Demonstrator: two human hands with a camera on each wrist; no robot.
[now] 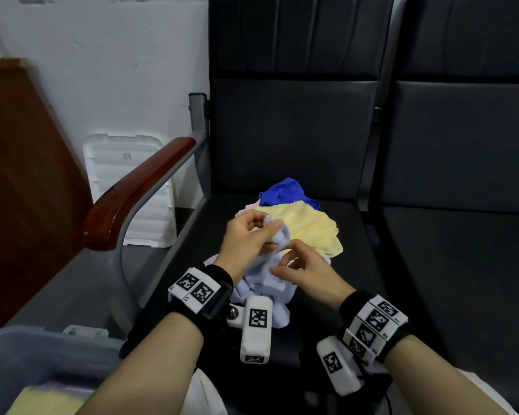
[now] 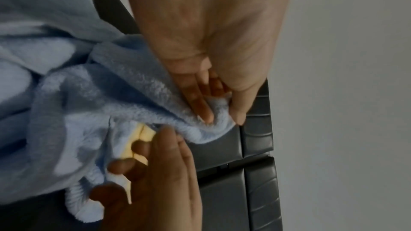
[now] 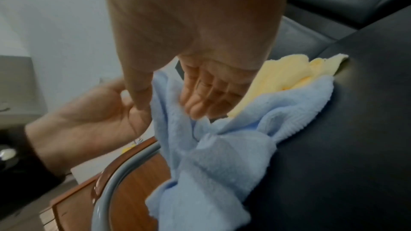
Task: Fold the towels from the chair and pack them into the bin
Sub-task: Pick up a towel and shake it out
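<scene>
A corner of the light blue towel (image 1: 264, 280) is pinched between the thumb and curled fingers of the left hand (image 1: 246, 235), as is shown plainly in the left wrist view. The same towel is met by the right hand (image 1: 306, 271) just beside it; its thumb and nearly straight fingers are laid to either side of a fold of the cloth, but whether that fold is truly gripped cannot be told. The rest of the towel is left crumpled on the chair seat (image 1: 357, 295), near its front edge.

Behind the hands, toward the middle of the seat, a yellow towel (image 1: 315, 229) is spread loosely. A dark blue towel (image 1: 285, 191) is bunched beyond it, nearer the backrest, and a sliver of a pale pink cloth (image 1: 250, 207) is seen at the yellow towel's left edge, mostly hidden.

The bin (image 1: 42, 348) is cut off at the lower left corner of the head view, left of the wooden armrest (image 1: 138, 190). Inside it something pale yellow (image 1: 48, 399) is seen, blurred, with a faint purple layer at its far edge; how it is folded cannot be made out.
</scene>
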